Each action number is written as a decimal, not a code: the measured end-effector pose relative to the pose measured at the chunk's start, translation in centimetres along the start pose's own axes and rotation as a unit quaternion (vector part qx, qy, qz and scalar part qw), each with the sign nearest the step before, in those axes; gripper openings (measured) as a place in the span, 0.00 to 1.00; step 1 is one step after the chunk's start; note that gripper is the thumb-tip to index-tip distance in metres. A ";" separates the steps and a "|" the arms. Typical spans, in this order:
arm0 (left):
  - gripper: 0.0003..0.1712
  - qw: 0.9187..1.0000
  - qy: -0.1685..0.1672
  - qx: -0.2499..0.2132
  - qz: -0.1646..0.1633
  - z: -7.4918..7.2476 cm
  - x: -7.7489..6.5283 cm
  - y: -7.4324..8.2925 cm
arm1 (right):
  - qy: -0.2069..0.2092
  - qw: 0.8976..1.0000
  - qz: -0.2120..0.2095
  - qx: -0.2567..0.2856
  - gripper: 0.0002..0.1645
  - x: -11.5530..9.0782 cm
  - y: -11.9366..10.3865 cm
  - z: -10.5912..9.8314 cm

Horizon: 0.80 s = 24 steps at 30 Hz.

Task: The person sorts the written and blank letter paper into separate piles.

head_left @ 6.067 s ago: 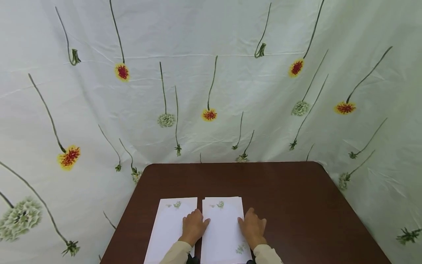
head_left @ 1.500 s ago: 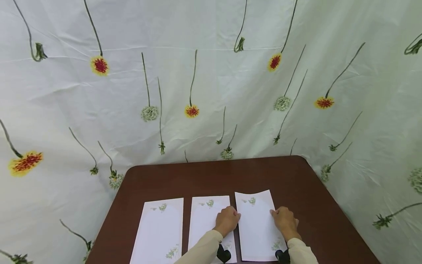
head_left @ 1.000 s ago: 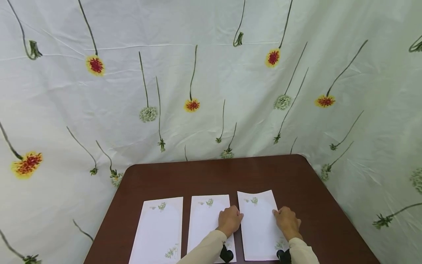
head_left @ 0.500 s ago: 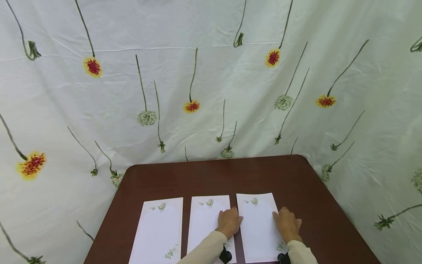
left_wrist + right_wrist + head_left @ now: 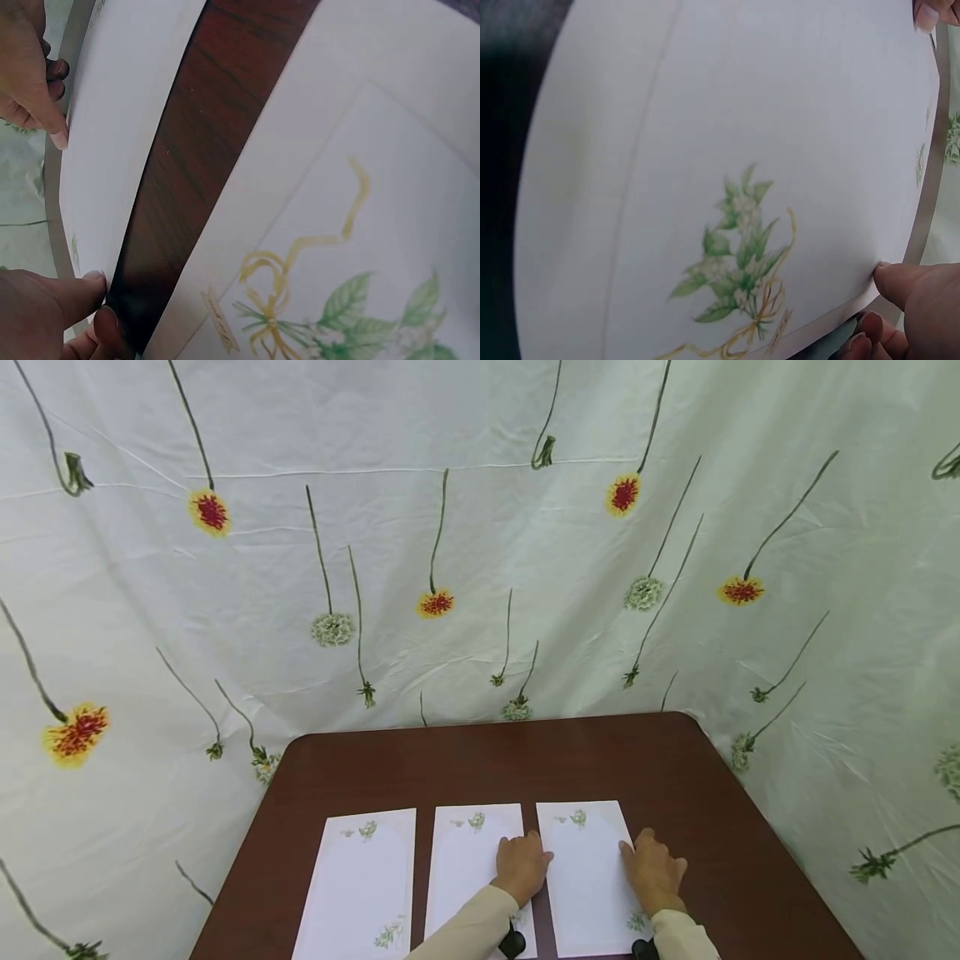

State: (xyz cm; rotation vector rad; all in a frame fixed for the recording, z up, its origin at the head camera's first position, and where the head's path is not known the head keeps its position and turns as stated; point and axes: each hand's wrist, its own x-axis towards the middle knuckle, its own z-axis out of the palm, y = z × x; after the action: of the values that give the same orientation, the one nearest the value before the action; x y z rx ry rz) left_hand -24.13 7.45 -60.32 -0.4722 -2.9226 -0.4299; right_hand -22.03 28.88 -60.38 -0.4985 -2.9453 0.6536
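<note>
Being pinched by left hand [image 5: 521,864] and right hand [image 5: 654,870], the rightmost paper [image 5: 588,881] could be skewed by uneven pulling.

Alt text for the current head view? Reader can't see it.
A person's left hand and right hand hold opposite edges of the rightmost sheet, beside a middle sheet and a left sheet on a dark brown table. All three are white with green floral prints; a flower-patterned cloth hangs behind.
</note>
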 end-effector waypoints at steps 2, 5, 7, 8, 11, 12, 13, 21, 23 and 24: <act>0.18 1.000 0.000 0.002 -0.004 0.0 -0.1 0.0 | -0.001 1.000 0.001 0.004 0.20 0.0 -0.1 0.0; 0.18 1.000 0.000 0.000 -0.009 -0.1 -0.2 -0.1 | -0.004 1.000 0.000 0.011 0.19 -0.2 -0.3 -0.2; 0.18 1.000 0.005 -0.005 -0.010 -0.2 -0.3 -0.1 | -0.003 1.000 -0.001 0.015 0.18 -0.3 -0.4 -0.3; 0.17 1.000 0.007 -0.008 -0.010 -0.2 -0.3 -0.1 | -0.002 1.000 -0.001 0.019 0.17 -0.3 -0.4 -0.3; 0.15 0.999 0.022 -0.026 -0.008 -0.5 -0.3 -0.3 | 0.003 0.999 -0.002 0.034 0.16 -0.3 -0.6 -0.6; 0.14 0.999 0.027 -0.033 -0.007 -0.7 -0.3 -0.4 | 0.005 0.999 -0.003 0.039 0.15 -0.3 -0.7 -0.6; 0.14 0.999 0.032 -0.041 -0.005 -0.9 -0.3 -0.5 | 0.007 0.999 -0.003 0.045 0.15 -0.3 -0.9 -0.7; 0.13 0.996 0.037 -0.077 -0.012 -2.7 -0.4 -2.4 | -0.010 0.997 -0.012 0.078 0.17 -0.3 -3.2 -1.2; 0.13 0.995 0.038 -0.086 -0.023 -3.2 -0.4 -3.2 | -0.022 0.996 -0.015 0.088 0.17 -0.4 -4.0 -1.1; 0.13 0.995 0.039 -0.090 -0.028 -3.4 -0.5 -3.7 | -0.027 0.995 -0.017 0.091 0.17 -0.5 -4.5 -1.1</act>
State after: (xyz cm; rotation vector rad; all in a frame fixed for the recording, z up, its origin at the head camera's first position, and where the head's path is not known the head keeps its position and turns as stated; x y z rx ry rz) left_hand -24.54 2.94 -58.10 -0.3856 -2.8404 -0.7086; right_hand -22.68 25.32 -57.51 -0.4177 -2.8969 0.9345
